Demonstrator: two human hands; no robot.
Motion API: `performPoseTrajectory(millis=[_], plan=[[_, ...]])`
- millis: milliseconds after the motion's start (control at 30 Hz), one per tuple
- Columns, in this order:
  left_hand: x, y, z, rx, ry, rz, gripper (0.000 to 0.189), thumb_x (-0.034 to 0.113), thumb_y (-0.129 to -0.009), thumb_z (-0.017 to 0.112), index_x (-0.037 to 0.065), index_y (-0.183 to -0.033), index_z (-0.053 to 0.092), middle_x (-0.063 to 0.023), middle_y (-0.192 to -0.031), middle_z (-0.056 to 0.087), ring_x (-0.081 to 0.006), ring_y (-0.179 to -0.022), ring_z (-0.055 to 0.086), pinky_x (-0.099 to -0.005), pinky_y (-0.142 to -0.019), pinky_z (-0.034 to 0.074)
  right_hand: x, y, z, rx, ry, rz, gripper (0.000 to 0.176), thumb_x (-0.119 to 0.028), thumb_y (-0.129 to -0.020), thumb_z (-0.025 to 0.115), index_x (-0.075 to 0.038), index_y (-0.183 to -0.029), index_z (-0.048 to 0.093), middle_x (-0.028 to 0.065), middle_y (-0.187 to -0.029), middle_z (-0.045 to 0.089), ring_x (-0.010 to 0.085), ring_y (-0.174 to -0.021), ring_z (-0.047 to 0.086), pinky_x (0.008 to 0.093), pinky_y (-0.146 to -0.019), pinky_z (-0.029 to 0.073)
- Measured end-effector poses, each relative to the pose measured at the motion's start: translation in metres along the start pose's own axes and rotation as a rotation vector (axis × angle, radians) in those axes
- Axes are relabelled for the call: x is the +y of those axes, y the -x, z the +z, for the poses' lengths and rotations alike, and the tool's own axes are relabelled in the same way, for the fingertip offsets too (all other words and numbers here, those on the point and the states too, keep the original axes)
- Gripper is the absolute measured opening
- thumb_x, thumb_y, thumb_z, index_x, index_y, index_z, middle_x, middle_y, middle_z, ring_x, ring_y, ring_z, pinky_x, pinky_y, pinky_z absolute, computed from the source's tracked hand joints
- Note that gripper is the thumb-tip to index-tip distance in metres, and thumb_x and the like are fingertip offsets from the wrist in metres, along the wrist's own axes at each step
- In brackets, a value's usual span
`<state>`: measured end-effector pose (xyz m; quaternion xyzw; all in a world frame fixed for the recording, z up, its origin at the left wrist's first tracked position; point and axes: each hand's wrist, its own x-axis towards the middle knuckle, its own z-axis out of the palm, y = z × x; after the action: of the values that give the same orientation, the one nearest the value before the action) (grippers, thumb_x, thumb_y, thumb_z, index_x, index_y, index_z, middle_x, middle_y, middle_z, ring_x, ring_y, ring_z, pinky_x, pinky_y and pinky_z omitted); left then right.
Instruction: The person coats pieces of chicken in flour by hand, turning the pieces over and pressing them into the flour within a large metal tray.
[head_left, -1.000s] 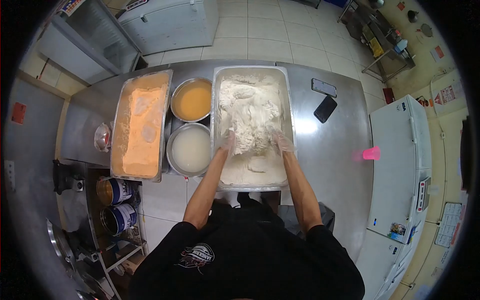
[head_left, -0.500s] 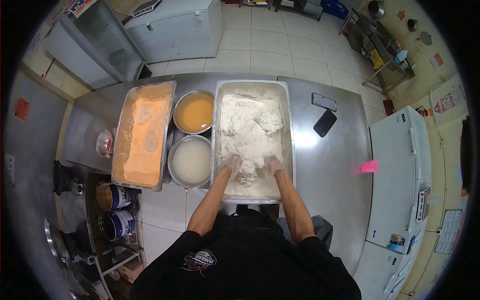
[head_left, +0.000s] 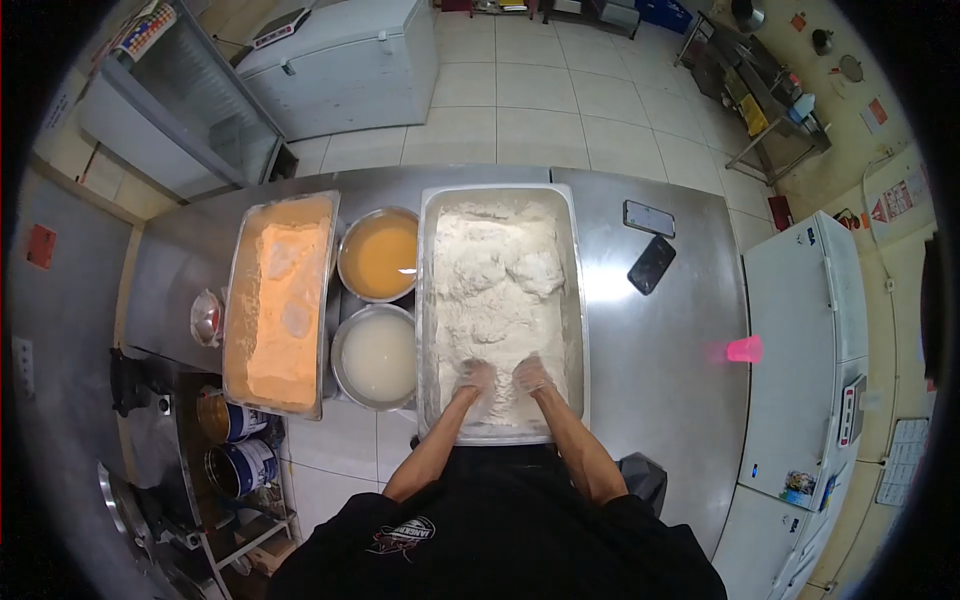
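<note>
On the black shirt [head_left: 500,530] I can make out pale lettering, seemingly starting "JANG", the rest blurred. The wall sign [head_left: 890,203] shows a red triangle; its words, like those on the 2 blue-labelled cans [head_left: 243,467], are too small to read.

Both forearms reaching forward, left hand [head_left: 531,375], right hand [head_left: 477,378] close together.

head-worn view, facing forward and steeply down

Tabletop [head_left: 655,360] glossy metal; white powder [head_left: 500,310] matt, rough.
</note>
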<state>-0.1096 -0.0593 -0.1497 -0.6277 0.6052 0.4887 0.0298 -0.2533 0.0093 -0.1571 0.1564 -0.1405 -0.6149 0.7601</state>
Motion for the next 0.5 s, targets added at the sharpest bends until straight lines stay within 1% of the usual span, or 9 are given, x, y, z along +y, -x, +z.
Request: performPoseTrajectory(millis=[33,167,200,267,333,400,433,467,500], plan=[[0.01,-0.007,-0.014,0.008,-0.059,0.067,0.025,0.013,-0.068,0.028,0.003,-0.084,0.044,-0.012,-0.083,0.046,-0.0191,-0.079,0.043,-0.0306,-0.068,0.034,0.001,-0.01,0.012,-0.111,-0.501,0.041,0.013,-0.017,-0.064,0.041,-0.008,-0.063,0.05,0.0061,-0.063,0.05,0.0168,-0.065,0.046,0.0264,-0.06,0.037],[0.049,-0.022,-0.083,0.121,-0.256,0.341,0.024,0.017,-0.066,0.034,0.003,-0.081,0.046,-0.0143,-0.082,0.046,-0.0239,-0.078,0.044,-0.0334,-0.067,0.035,0.0,-0.06,0.115,-0.503,-2.5,0.093,0.011,-0.013,-0.055,0.046,-0.01,-0.064,0.053,0.0046,-0.069,0.051,0.0181,-0.074,0.045,0.031,-0.063,0.036],[0.064,-0.026,-0.101,0.166,-0.303,0.402,0.024,0.018,-0.065,0.035,0.003,-0.08,0.047,-0.0148,-0.082,0.046,-0.025,-0.078,0.044,-0.0341,-0.066,0.036,-0.01,-0.07,0.124,-0.628,-2.685,0.124,0.011,-0.014,-0.056,0.045,-0.01,-0.064,0.052,0.0047,-0.068,0.051,0.0181,-0.073,0.045,0.0309,-0.063,0.036],[0.099,-0.046,-0.138,0.256,-0.529,0.539,0.024,0.019,-0.064,0.038,0.004,-0.078,0.048,-0.016,-0.081,0.047,-0.0274,-0.078,0.045,-0.0355,-0.066,0.036,-0.046,-0.097,0.12,-0.582,-2.754,0.219,0.011,-0.014,-0.058,0.044,-0.01,-0.064,0.051,0.0048,-0.067,0.05,0.0181,-0.072,0.045,0.0307,-0.063,0.037],[0.136,-0.079,-0.165,0.344,-0.799,0.649,0.024,0.021,-0.063,0.041,0.004,-0.077,0.05,-0.0171,-0.081,0.047,-0.0298,-0.077,0.046,-0.0369,-0.065,0.037,-0.093,-0.131,0.096,-0.353,-2.769,0.342,0.011,-0.015,-0.059,0.043,-0.009,-0.065,0.05,0.0049,-0.066,0.05,0.018,-0.071,0.045,0.0305,-0.063,0.037],[0.156,-0.118,-0.16,0.377,-0.563,0.562,0.026,0.021,-0.063,0.04,0.003,-0.08,0.049,-0.0182,-0.084,0.047,-0.0292,-0.079,0.045,-0.0356,-0.065,0.037,-0.147,-0.169,0.049,-0.091,-2.771,0.47,0.011,-0.015,-0.061,0.042,-0.008,-0.066,0.049,0.005,-0.064,0.049,0.0179,-0.069,0.046,0.0303,-0.063,0.037],[0.163,-0.13,-0.155,0.391,-0.438,0.519,0.027,0.02,-0.063,0.039,0.003,-0.081,0.049,-0.0187,-0.086,0.046,-0.0288,-0.081,0.045,-0.0349,-0.066,0.037,-0.177,-0.186,0.021,0.011,-2.777,0.484,0.011,-0.015,-0.062,0.041,-0.008,-0.066,0.048,0.005,-0.064,0.049,0.0179,-0.069,0.046,0.0302,-0.063,0.037],[0.176,-0.127,-0.156,0.375,-0.453,0.502,0.027,0.02,-0.064,0.038,0.002,-0.081,0.049,-0.0185,-0.087,0.046,-0.0289,-0.08,0.045,-0.0348,-0.066,0.037,-0.205,-0.206,-0.008,0.138,-2.769,0.506,0.011,-0.016,-0.063,0.04,-0.008,-0.066,0.047,0.0051,-0.063,0.048,0.0179,-0.068,0.046,0.0301,-0.063,0.037],[0.187,-0.122,-0.157,0.359,-0.465,0.482,0.026,0.019,-0.064,0.038,0.002,-0.08,0.049,-0.0183,-0.088,0.046,-0.029,-0.08,0.045,-0.0347,-0.066,0.037,-0.211,-0.222,-0.005,0.214,-2.794,0.442,0.012,-0.016,-0.064,0.039,-0.007,-0.065,0.048,0.0061,-0.064,0.049,0.0186,-0.068,0.047,0.0291,-0.059,0.04]])
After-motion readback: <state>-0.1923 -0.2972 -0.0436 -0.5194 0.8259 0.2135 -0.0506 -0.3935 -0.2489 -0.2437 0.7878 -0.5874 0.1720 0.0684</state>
